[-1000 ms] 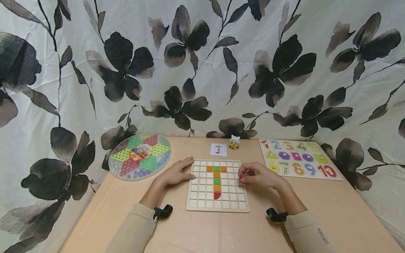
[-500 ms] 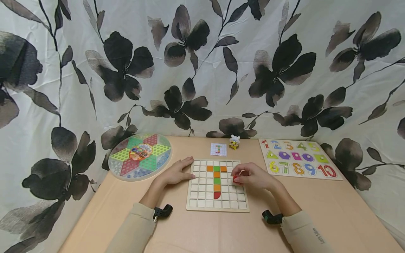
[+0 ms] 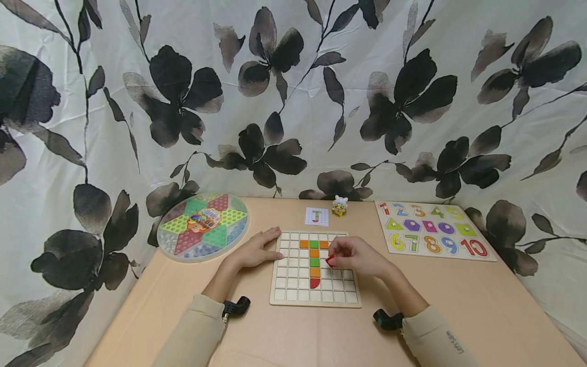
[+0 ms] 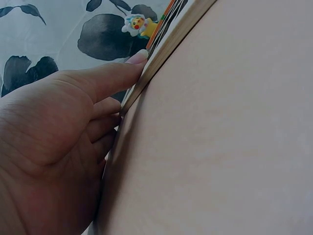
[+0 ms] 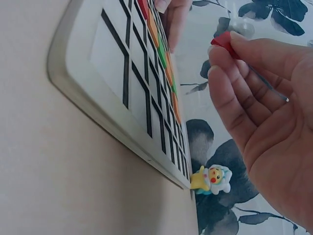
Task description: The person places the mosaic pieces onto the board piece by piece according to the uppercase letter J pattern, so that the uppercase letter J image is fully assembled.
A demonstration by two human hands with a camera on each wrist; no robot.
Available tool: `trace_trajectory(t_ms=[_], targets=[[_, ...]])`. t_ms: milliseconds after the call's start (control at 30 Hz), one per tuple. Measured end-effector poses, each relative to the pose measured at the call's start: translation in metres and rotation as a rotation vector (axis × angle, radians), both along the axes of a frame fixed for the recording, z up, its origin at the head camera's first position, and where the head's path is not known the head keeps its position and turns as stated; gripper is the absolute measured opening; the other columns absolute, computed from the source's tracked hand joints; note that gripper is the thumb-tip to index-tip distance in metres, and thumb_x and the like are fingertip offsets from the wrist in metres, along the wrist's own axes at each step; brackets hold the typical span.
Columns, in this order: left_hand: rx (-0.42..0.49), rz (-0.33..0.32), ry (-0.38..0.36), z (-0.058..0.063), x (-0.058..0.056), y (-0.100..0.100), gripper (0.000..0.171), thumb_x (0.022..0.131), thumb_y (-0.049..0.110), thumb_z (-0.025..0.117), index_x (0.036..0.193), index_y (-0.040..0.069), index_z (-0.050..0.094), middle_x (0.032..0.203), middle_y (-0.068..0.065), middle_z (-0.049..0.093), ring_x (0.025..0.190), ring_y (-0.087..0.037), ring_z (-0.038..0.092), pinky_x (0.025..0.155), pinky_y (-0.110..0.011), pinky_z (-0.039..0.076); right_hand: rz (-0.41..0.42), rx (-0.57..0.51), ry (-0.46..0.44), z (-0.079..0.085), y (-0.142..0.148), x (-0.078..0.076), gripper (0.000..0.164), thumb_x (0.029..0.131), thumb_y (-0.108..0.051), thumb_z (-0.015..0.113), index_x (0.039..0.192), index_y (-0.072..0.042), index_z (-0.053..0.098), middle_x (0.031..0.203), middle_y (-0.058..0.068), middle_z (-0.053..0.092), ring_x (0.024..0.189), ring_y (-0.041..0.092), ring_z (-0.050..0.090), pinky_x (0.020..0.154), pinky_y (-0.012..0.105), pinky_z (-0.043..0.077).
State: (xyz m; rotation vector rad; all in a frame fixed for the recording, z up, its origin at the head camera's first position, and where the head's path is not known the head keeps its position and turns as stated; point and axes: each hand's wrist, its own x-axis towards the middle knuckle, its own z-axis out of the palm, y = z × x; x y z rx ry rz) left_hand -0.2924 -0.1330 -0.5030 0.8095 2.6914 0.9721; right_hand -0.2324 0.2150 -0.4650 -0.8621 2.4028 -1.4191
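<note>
A pale wooden grid board (image 3: 316,305) lies mid-table, with orange and green squares set in a T shape. At the foot of its stem sits a red rounded piece (image 3: 314,284). My left hand (image 3: 253,251) rests flat at the board's left edge, its thumb (image 4: 112,81) on the rim and its fingers extended beside it. Over the right half of the board, my right hand (image 3: 359,257) pinches a small red block (image 5: 225,43) between thumb and fingertips. In the right wrist view that block is held up off the board.
Behind the board lie a small pattern card (image 3: 317,217) and a toy figurine (image 3: 339,206). A round Chinese checkers board (image 3: 217,237) is at the left, and a number puzzle board (image 3: 433,232) at the right. A floral curtain (image 3: 321,117) hangs at the table's back.
My right hand has moved left with the red block, from the board's right edge to near the column of coloured squares. My left hand has stayed in place.
</note>
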Motion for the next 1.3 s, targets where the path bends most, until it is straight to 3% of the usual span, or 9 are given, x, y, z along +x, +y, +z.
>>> trace_trajectory(t_ms=[233,433,567,733,933,1067,1300], targets=[[0.002,0.001,0.002,0.000,0.000,0.000,0.084,0.096,0.042,0.072,0.161,0.004,0.036,0.172,-0.012,0.025,0.162,-0.033,0.017,0.134,-0.052,0.006,-0.007,0.001,0.002,-0.003,-0.005,-0.001,0.005,0.099,-0.009,0.070,0.104,-0.010,0.070,0.097,0.008,0.072,0.081,0.023,0.066,0.073,0.021,0.060],[0.000,0.003,0.002,-0.001,0.000,-0.001,0.084,0.096,0.043,0.072,0.162,0.005,0.036,0.172,-0.012,0.025,0.162,-0.033,0.017,0.134,-0.051,0.006,0.039,0.004,0.009,-0.006,-0.010,0.000,0.017,0.102,-0.005,0.063,0.114,-0.001,0.073,0.093,0.010,0.072,0.077,0.030,0.069,0.070,0.027,0.061],[0.005,0.003,0.003,-0.001,-0.001,-0.001,0.084,0.096,0.043,0.073,0.162,0.005,0.036,0.172,-0.012,0.025,0.162,-0.033,0.017,0.134,-0.052,0.006,0.033,-0.003,0.020,-0.008,-0.012,0.000,0.021,0.102,-0.004,0.060,0.117,0.000,0.075,0.097,0.013,0.072,0.076,0.029,0.069,0.070,0.029,0.063],[0.006,-0.002,0.001,-0.001,-0.001,-0.001,0.085,0.096,0.043,0.073,0.162,0.004,0.036,0.172,-0.012,0.025,0.162,-0.033,0.017,0.134,-0.052,0.005,0.008,-0.019,-0.024,-0.009,-0.016,0.001,0.023,0.102,-0.001,0.058,0.118,0.002,0.075,0.108,0.020,0.071,0.077,0.022,0.072,0.072,0.029,0.066],[0.003,-0.004,0.001,-0.001,-0.001,-0.001,0.085,0.096,0.043,0.073,0.161,0.004,0.036,0.172,-0.012,0.025,0.162,-0.033,0.016,0.134,-0.051,0.005,0.020,-0.035,-0.075,-0.010,-0.023,0.003,0.020,0.102,-0.002,0.058,0.116,0.005,0.071,0.103,0.018,0.068,0.079,0.026,0.074,0.074,0.034,0.067],[0.004,-0.006,0.002,-0.001,-0.001,-0.001,0.085,0.096,0.043,0.073,0.161,0.003,0.036,0.172,-0.013,0.025,0.162,-0.033,0.016,0.134,-0.051,0.005,0.034,-0.019,-0.032,-0.011,-0.029,0.003,0.015,0.100,-0.002,0.061,0.111,0.004,0.070,0.098,0.013,0.067,0.078,0.030,0.072,0.072,0.035,0.067],[0.010,-0.001,-0.004,-0.001,-0.001,-0.002,0.085,0.095,0.043,0.073,0.162,0.004,0.036,0.172,-0.011,0.025,0.162,-0.033,0.017,0.134,-0.052,0.005,0.061,0.049,0.104,-0.014,-0.037,0.002,0.006,0.098,-0.007,0.069,0.103,-0.008,0.071,0.091,0.000,0.068,0.084,0.015,0.060,0.070,0.024,0.053]])
